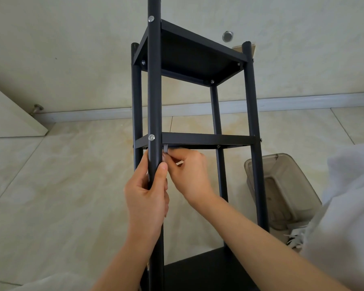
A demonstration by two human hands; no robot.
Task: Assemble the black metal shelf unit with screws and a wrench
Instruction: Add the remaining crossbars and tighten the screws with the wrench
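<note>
The floor (76,185) is laid with large glossy cream tiles veined like marble, meeting a pale, faintly mottled wall (72,49) at a grey-white skirting board (303,100). At the left a cream door (11,118) stands ajar beside a small metal doorstop (36,108), and a round metal fitting (227,36) sits on the wall. A translucent grey plastic bin (282,190) stands on the floor at the right, in soft, even light.

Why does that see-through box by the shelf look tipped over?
The clear plastic bin leans on the floor behind the shelf unit instead of standing flat. The shelf itself looks straight, with the left hand holding its post.
</note>
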